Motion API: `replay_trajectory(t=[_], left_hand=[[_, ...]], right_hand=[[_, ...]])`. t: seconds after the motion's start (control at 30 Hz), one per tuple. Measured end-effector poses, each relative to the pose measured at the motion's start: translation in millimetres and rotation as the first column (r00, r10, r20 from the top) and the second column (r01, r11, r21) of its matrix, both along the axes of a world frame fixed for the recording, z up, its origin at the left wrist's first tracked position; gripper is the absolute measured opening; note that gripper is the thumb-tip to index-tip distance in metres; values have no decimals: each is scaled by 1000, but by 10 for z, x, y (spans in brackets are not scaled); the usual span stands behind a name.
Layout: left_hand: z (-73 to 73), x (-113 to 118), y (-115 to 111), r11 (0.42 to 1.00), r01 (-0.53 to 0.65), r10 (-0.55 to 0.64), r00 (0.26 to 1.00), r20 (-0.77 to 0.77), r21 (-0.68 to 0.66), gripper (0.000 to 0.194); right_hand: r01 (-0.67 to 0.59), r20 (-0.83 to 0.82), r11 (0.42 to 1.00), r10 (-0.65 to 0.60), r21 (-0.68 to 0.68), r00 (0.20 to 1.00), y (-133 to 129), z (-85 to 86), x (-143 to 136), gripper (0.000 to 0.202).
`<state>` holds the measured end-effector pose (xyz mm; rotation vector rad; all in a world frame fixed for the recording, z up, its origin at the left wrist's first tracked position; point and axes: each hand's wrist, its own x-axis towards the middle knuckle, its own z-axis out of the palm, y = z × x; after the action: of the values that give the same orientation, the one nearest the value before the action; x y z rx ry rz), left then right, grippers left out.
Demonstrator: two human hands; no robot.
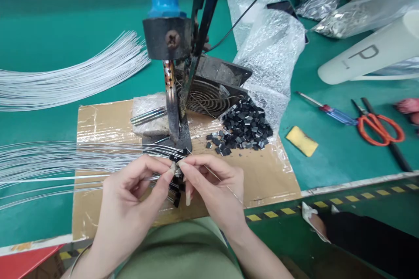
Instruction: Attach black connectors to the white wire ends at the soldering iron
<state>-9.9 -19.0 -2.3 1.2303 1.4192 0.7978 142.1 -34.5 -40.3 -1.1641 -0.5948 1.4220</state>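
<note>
My left hand is closed in a pinch on the end of a white wire, just below the soldering iron. The fingertips of my right hand are also pinched, and a thin solder wire runs through that hand. Both sets of fingertips almost meet, and the small part between them is mostly hidden. Around them lie white wires with black connectors at their ends. Above hangs a soldering iron with a blue handle, its tip pointing down in a black stand.
Loose black connectors are heaped on the cardboard beside a dusty fan. Another white wire bundle lies left. To the right are a yellow sponge, a screwdriver, orange-handled scissors and a white cup. A person's leg shows lower right.
</note>
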Motion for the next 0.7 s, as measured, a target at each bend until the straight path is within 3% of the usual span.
replay_trajectory(t=[0.23, 0.4, 0.57, 0.7], left_hand=[[-13, 39, 29, 999, -4, 1, 999, 47, 45, 13], [-86, 50, 44, 997, -17, 14, 999, 41, 70, 13], [-84, 53, 101, 996, -9, 11, 999, -32, 88, 10], [-55, 52, 159, 997, -23, 30, 996, -85, 72, 8]], right_hand=[[-2, 27, 1000, 1, 15, 1000, -46, -24, 2, 6], [-71, 269, 988, 32, 137, 963, -133, -73, 74, 36], [-124, 430, 971, 25, 205, 903, -154, -55, 151, 32], [-164, 559, 959, 8, 230, 829, -122, -21, 204, 13]])
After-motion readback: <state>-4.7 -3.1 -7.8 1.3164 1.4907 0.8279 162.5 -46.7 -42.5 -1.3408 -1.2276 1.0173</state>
